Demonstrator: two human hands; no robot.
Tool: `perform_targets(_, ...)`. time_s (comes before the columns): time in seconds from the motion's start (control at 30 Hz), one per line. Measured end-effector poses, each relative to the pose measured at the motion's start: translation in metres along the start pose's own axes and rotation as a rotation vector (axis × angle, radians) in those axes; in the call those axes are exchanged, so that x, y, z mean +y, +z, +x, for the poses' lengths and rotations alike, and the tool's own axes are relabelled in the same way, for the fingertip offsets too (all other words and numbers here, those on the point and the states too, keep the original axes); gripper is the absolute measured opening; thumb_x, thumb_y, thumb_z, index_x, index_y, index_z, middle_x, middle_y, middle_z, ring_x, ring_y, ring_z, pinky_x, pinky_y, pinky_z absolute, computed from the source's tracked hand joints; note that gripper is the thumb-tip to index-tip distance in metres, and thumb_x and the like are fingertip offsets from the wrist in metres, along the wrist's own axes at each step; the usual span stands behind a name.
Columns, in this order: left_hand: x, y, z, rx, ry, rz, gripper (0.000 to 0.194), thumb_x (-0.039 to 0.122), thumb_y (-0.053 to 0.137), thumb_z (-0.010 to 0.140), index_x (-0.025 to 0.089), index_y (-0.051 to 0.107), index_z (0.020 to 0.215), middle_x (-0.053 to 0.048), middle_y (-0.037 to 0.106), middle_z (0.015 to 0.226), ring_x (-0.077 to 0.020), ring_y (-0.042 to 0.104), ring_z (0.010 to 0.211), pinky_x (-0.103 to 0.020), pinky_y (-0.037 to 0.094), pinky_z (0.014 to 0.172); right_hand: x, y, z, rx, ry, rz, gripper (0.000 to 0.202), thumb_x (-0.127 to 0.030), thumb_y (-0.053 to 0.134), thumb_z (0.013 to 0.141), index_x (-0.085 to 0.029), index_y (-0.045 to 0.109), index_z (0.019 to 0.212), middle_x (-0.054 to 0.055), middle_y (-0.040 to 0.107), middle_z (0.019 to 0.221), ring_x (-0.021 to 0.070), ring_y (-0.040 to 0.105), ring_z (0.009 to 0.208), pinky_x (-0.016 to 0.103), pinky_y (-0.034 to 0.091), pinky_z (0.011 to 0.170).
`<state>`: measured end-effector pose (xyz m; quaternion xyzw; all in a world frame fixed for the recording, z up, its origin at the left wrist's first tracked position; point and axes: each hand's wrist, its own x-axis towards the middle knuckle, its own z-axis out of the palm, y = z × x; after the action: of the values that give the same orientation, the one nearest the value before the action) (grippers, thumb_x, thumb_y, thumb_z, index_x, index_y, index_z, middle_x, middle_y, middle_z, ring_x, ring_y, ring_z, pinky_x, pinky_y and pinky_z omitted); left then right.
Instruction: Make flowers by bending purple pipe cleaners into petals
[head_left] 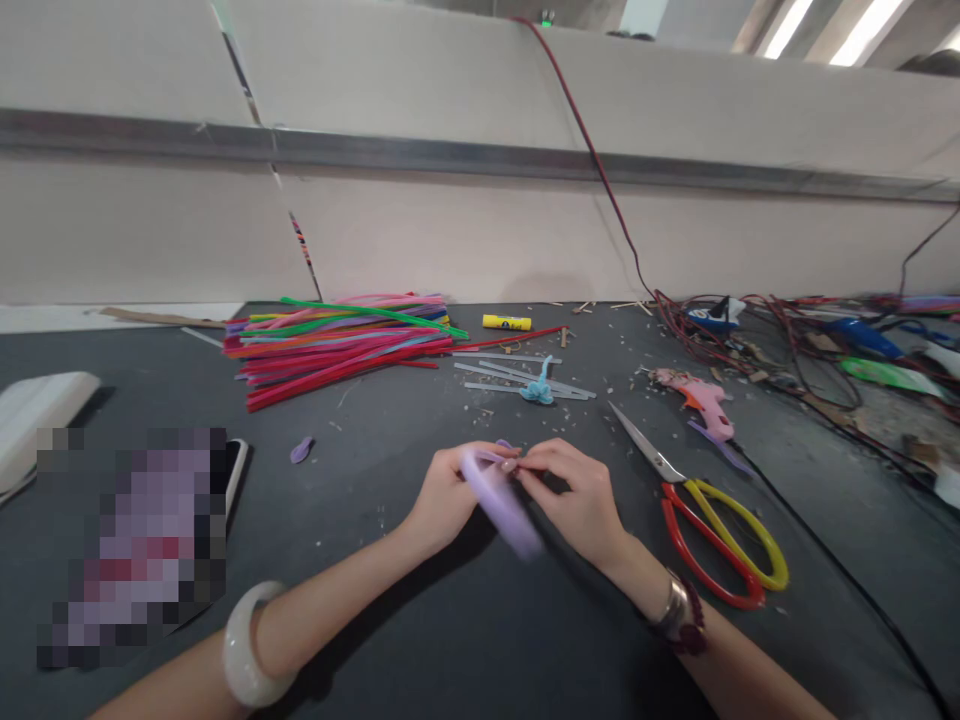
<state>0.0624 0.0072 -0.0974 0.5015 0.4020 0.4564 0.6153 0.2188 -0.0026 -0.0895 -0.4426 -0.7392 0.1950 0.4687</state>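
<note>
A lilac pipe cleaner [501, 505], blurred by motion, hangs in a curve between my two hands. My left hand [452, 490] is closed in a pinch on it. Fingertips of my right hand [574, 492] are pinched together and meet the left fingertips at the pipe cleaner's upper end. A small twisted light-blue pipe cleaner piece [538, 388] rests on the table beyond my hands. To the left lies a small lilac pipe cleaner loop [302, 450].
Scissors [675, 480] with red and yellow handles lie right of my hands, near a pink glue gun [697, 395]. Behind are pipe cleaners [337, 350], translucent glue sticks [517, 372] and a yellow tube [507, 322]. A blurred-out phone [238, 470] lies left; cables [690, 335] tangle right.
</note>
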Motion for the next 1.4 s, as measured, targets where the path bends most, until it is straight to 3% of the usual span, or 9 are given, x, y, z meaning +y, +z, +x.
perform_targets(0.17,0.007,-0.001,0.002,0.018,-0.027,-0.065,0.022,0.026,0.063,0.072,0.015,0.062,0.091,-0.006,0.07,0.081,-0.0182,0.065,0.077,-0.031,0.051,0.076,0.0,-0.002,0.006,-0.039,0.352,0.235,0.011,-0.026,0.057,0.075,-0.017,0.061,0.074,0.003,0.063,0.068,0.0134,0.061,0.059,0.024,0.051,0.055)
perform_targets(0.3,0.008,0.0,0.002,0.031,-0.036,-0.001,0.018,0.027,0.063,0.071,0.014,0.064,0.083,-0.007,0.069,0.081,-0.0181,0.064,0.077,-0.03,0.05,0.075,0.003,0.0,0.007,-0.095,0.449,0.317,0.012,-0.028,0.057,0.074,-0.017,0.06,0.073,0.0,0.06,0.062,0.0119,0.059,0.053,0.021,0.049,0.049)
perform_targets(0.53,-0.003,-0.008,0.007,0.182,0.027,0.111,0.019,0.027,0.059,0.072,0.016,0.059,0.087,-0.005,0.063,0.083,-0.0146,0.061,0.071,-0.028,0.05,0.069,0.017,-0.002,0.009,0.081,0.308,-0.002,0.01,-0.023,0.052,0.076,-0.016,0.057,0.082,0.003,0.057,0.067,0.0124,0.054,0.058,0.023,0.046,0.052)
perform_targets(0.7,0.008,-0.035,0.035,0.27,0.14,0.366,0.032,0.022,0.067,0.06,0.018,0.06,0.091,-0.007,0.06,0.098,-0.0153,0.06,0.072,-0.026,0.047,0.065,0.025,-0.001,0.007,0.017,0.165,-0.164,0.012,-0.018,0.047,0.077,-0.017,0.058,0.08,0.003,0.057,0.068,0.0121,0.051,0.056,0.024,0.043,0.054)
perform_targets(0.8,0.025,-0.048,0.062,0.334,0.095,0.495,0.038,0.022,0.071,0.055,0.019,0.063,0.091,-0.003,0.064,0.074,-0.0166,0.06,0.062,-0.026,0.045,0.062,0.027,0.0,0.006,-0.004,0.141,-0.171,0.013,-0.017,0.046,0.077,-0.017,0.059,0.08,0.003,0.058,0.069,0.0124,0.052,0.057,0.024,0.043,0.054)
perform_targets(0.9,0.032,-0.055,0.088,0.347,0.003,0.472,0.021,0.026,0.071,0.057,0.018,0.067,0.075,0.0,0.058,0.046,-0.0189,0.06,0.054,-0.026,0.044,0.059,0.028,0.0,0.005,-0.019,0.148,-0.185,0.013,-0.017,0.046,0.077,-0.017,0.059,0.08,0.003,0.06,0.068,0.0123,0.052,0.055,0.024,0.043,0.053)
perform_targets(1.03,0.023,-0.058,0.106,0.298,-0.032,0.402,0.01,0.022,0.069,0.059,0.013,0.066,0.059,-0.004,0.062,0.047,-0.0171,0.06,0.05,-0.028,0.047,0.058,0.027,0.0,0.005,-0.037,0.166,-0.192,0.014,-0.016,0.047,0.076,-0.017,0.06,0.08,0.003,0.061,0.069,0.0123,0.052,0.055,0.024,0.043,0.053)
perform_targets(1.17,0.018,-0.057,0.09,0.276,-0.013,0.292,0.014,0.022,0.068,0.061,0.012,0.068,0.071,-0.005,0.068,0.063,-0.0161,0.064,0.06,-0.028,0.051,0.065,0.023,-0.002,0.007,-0.029,0.171,-0.171,0.017,-0.016,0.046,0.078,-0.017,0.062,0.084,0.005,0.063,0.073,0.0138,0.056,0.061,0.025,0.045,0.056)
perform_targets(1.4,0.023,-0.034,0.026,0.191,-0.003,0.192,0.019,0.027,0.067,0.065,0.013,0.07,0.078,-0.005,0.07,0.071,-0.0154,0.065,0.064,-0.027,0.053,0.068,0.015,-0.002,0.005,0.005,0.129,-0.044,0.022,-0.019,0.05,0.08,-0.019,0.061,0.099,0.006,0.065,0.089,0.0158,0.061,0.076,0.029,0.05,0.069)
